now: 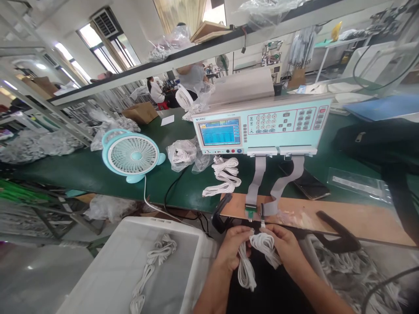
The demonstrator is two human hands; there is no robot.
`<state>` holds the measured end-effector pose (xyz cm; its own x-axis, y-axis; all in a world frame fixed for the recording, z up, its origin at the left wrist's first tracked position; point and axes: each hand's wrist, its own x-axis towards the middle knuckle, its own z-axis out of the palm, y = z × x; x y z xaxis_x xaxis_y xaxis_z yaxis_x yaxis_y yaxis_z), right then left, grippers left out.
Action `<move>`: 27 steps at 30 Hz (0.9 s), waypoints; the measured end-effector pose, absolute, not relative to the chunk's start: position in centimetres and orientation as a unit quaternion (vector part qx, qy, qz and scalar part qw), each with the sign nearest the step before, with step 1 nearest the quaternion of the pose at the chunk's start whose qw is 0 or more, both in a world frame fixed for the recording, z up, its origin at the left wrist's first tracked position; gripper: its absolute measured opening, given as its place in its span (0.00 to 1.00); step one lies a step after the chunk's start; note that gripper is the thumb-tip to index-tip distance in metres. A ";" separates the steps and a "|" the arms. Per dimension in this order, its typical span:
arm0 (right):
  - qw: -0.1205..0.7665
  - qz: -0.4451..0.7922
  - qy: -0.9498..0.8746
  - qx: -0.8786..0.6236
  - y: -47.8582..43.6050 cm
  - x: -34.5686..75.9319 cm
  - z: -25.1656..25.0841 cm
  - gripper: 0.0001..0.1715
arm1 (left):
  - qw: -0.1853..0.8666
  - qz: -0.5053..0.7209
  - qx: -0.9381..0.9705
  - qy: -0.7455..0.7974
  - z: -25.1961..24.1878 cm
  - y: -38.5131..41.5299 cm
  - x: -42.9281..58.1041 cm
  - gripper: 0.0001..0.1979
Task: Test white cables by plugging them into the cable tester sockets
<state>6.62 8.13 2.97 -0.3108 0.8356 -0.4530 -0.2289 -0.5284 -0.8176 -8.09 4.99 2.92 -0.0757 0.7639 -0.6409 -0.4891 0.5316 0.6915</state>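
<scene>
A bundled white cable [246, 272] hangs between my two hands, its coils drooping in front of my dark clothing. My left hand [233, 246] pinches one end of it, just below a small green connector board [250, 213]. My right hand [284, 244] grips the other end, where a white plug [262, 224] meets a second connector at the board edge. Grey ribbon cables [256, 179] run from both connectors up to a pale green tester [262, 126] with a lit blue screen [220, 133].
Bundled white cables [225, 176] lie on the green table, more in a white bin [193, 261] at left and a container [355, 270] at right. A turquoise fan [135, 155], a phone [309, 185] and black clamps [338, 233] are nearby. People work behind.
</scene>
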 end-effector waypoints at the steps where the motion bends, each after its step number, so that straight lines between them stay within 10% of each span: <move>1: 0.357 0.749 -0.304 -0.468 8.1 6.5 2.9 0.19 | 0.668 0.459 0.141 0.569 3.2 5.0 -8.3 0.18; 27: 0.363 0.781 -0.214 -0.462 8.1 6.2 2.2 0.17 | 0.499 0.527 0.275 0.630 3.6 5.0 -5.7 0.18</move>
